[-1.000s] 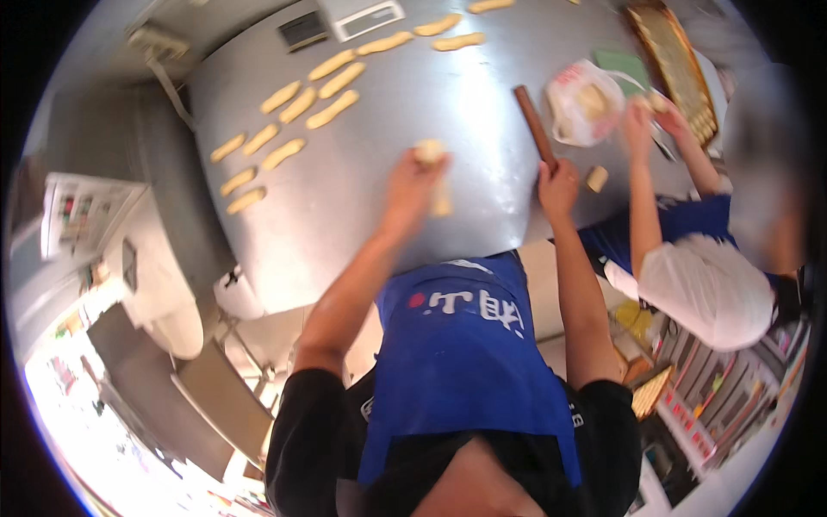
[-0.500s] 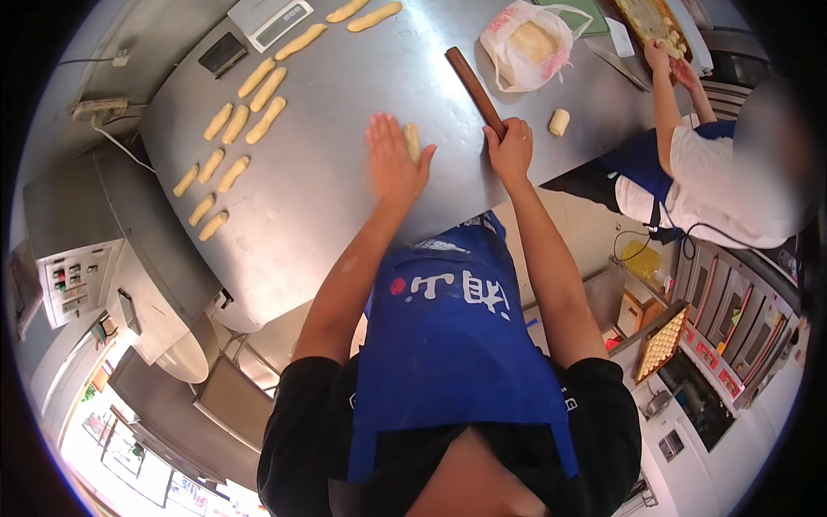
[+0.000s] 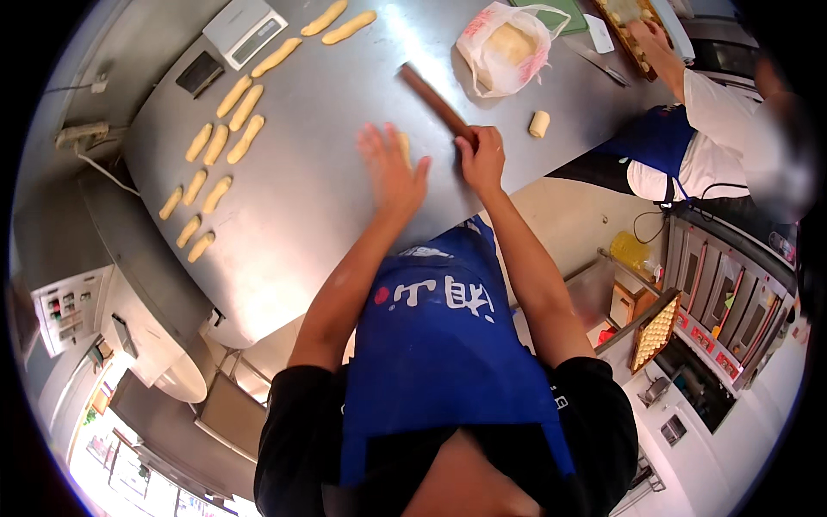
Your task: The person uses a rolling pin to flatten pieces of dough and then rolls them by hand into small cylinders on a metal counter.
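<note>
My left hand (image 3: 392, 177) is flat over the steel table (image 3: 319, 172), fingers outstretched and slightly blurred. A short strip of dough (image 3: 404, 149) shows beside its fingers, partly hidden by the hand. My right hand (image 3: 483, 160) is wrapped round the near end of a dark wooden rolling pin (image 3: 435, 99), which points away to the far left. Right of that hand lies a stubby dough piece (image 3: 539, 124). Several rolled dough strips (image 3: 246, 106) are spread in rows on the left side of the table.
A white plastic bag of dough (image 3: 510, 45) stands at the far side, with a knife (image 3: 599, 62) to its right. A digital scale (image 3: 245, 33) and a black box (image 3: 200, 74) sit far left. At right, a co-worker's hand (image 3: 650, 36) reaches into a tray (image 3: 627, 12).
The rolling pin has tilted further left in my right hand. My left hand stays by the dough strip, its fingers more spread. The whole view has shifted slightly, and the co-worker has moved.
</note>
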{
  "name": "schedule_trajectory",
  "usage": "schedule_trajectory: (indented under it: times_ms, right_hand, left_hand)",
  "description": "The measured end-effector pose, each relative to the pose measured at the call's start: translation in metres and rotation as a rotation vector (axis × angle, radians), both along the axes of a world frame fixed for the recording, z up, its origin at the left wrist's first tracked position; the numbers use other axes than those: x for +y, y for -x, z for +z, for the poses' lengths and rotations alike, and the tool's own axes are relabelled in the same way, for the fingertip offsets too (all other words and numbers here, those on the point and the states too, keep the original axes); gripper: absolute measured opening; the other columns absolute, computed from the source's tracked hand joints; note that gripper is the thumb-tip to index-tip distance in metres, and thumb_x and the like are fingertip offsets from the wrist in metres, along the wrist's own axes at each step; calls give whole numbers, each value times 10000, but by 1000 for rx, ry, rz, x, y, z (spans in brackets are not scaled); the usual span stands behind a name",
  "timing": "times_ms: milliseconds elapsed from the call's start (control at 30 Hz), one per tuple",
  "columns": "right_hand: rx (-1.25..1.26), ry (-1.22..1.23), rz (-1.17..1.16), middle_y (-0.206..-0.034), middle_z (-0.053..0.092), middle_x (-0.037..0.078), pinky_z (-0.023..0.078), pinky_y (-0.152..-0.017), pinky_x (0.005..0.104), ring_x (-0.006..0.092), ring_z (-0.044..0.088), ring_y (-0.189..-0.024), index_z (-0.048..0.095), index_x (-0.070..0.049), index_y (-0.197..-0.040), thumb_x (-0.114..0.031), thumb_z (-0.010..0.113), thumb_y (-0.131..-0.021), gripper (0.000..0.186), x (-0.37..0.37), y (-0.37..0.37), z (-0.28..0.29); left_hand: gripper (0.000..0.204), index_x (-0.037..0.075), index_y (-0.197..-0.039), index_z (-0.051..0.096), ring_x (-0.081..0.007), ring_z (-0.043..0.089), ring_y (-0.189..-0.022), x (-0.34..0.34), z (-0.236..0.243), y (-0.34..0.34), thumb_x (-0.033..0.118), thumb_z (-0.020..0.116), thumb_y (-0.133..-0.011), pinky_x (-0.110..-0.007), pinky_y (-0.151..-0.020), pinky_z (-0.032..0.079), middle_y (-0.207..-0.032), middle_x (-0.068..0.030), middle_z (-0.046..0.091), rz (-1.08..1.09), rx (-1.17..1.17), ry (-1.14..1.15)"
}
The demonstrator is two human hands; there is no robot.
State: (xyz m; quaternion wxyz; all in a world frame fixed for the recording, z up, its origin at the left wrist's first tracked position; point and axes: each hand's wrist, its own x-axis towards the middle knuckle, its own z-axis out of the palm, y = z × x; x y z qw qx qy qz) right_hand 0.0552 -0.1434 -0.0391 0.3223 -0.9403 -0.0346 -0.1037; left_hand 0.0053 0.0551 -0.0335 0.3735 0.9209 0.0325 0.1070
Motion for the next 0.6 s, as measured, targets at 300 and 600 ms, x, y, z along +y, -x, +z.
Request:
schedule_trajectory:
  times_ms: [300,600]
  right_hand:
    - [-30,237,347,-1439,655,174,413,-1110,561,391,584,-1335,677,-76,-1418,-320,730,-983,501,29,43,23]
    - [-217,319,168,-1201,649,196,424,-1011,531,393,584,-1144,683,-31,-1364,-363,660,-1015,482,76,-160,15]
  left_hand:
    - [746,25,-1624,480,-459,326,-1603,77,0,46,445,672,-1038,-671,-1309,140,-1677,-261,447,-190,120,-286]
    - [883,-13,-1663,409,-522,240,-1626,90,3,-173,619,543,-1061,-667,-1322,112,-1698,-303,401,-57,63,-543]
